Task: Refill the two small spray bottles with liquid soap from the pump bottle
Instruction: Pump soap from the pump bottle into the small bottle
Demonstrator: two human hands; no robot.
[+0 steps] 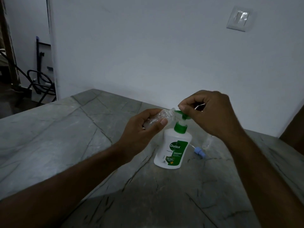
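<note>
A white pump bottle (172, 148) with a green label and a green pump head stands upright on the grey stone counter (65, 137). My left hand (144, 129) holds a small clear spray bottle (162, 115) tilted on its side, its open neck right at the green nozzle. My right hand (209, 112) rests on the pump head, fingers curled over it. A second small clear bottle (207, 142) stands behind my right wrist, partly hidden. A blue spray cap (199, 152) with a thin tube lies on the counter beside the pump bottle.
A white wall rises right behind the counter, with a light switch (238, 18) at the upper right. To the left the counter ends; beyond it are dark cables and a stand (39, 79) on the floor.
</note>
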